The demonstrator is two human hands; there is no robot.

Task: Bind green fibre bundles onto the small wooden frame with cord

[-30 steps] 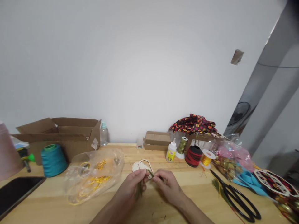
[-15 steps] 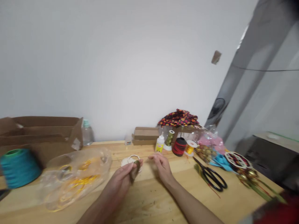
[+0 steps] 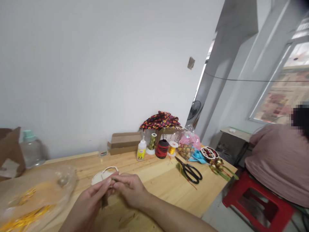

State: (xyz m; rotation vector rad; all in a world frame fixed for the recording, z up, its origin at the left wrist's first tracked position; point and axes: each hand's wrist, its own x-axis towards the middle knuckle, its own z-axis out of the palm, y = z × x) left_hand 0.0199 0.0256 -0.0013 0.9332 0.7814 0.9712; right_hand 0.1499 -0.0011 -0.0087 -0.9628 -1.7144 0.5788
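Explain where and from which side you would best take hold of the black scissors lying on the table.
Grip the scissors by their handle loops, coming from above at the near right. They lie flat on the table, blades together and pointing away toward the spools, loops nearest the edge, so the loops come first, clear of the tips.

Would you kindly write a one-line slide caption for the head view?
Left hand and right hand pinch a green strip over a wooden table; scissors lie beyond.
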